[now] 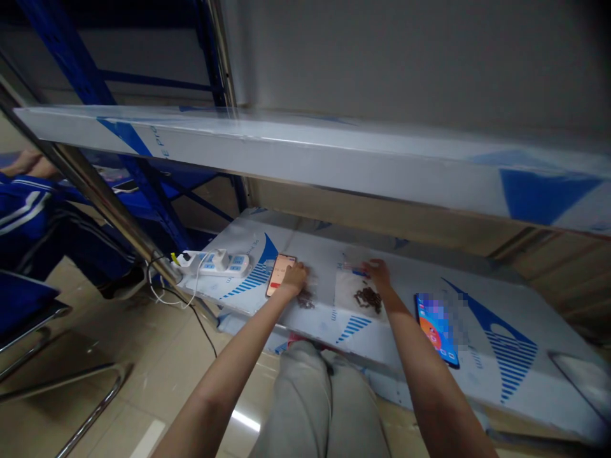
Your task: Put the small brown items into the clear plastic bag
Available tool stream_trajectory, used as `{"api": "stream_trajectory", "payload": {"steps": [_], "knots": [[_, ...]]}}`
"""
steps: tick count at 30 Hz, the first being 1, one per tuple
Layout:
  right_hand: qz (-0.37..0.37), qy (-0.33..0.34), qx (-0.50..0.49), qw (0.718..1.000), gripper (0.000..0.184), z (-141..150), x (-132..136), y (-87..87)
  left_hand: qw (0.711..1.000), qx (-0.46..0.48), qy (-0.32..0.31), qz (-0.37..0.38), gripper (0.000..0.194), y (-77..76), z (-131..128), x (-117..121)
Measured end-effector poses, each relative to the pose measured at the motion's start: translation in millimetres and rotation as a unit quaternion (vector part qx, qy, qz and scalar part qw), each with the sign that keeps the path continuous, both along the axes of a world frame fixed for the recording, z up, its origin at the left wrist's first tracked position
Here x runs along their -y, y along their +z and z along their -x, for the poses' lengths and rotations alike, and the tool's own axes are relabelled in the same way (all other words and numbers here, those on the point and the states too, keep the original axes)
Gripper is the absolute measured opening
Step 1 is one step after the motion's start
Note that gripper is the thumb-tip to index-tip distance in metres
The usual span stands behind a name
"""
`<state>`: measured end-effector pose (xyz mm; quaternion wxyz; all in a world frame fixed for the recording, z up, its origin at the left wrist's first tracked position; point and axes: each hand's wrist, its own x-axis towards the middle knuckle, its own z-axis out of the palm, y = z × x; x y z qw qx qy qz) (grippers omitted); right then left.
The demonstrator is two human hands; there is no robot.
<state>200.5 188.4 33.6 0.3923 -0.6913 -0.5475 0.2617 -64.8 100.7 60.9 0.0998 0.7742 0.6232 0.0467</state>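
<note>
L fingers (pixel 289 272) were on phone (pixel 277 276), long axis approx fore-aft; R fingers (pixel 372 263), nearer brown pcs (pixel 368 298), just beyond them; couldn't tell either grip.

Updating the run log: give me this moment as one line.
left hand: at lit phone | right hand: beside brown pieces | power strip: on shelf, left end

Glossy, smooth, metal-looking shelf (pixel 482 299) under printed plastic film; shiny metal poles (pixel 102 207); matt cloth trousers (pixel 305 397); glossy floor tiles (pixel 128 420).
</note>
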Motion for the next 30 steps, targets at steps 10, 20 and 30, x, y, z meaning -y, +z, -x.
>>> {"api": "stream_trajectory", "payload": {"steps": [10,20,30], "knots": [[-0.059,0.169,0.12,0.977,0.038,57,77,13.9,0.996,0.069,0.041,-0.031,0.022,13.1,-3,14],[-0.091,0.245,-0.036,0.965,0.022,67,127,6.0,0.939,0.334,-0.061,-0.048,0.024,24.6,-36,65],[-0.14,0.223,-0.012,0.965,0.025,35,151,29.0,0.858,0.471,-0.106,0.175,0.025,28.1,-42,81]]}}
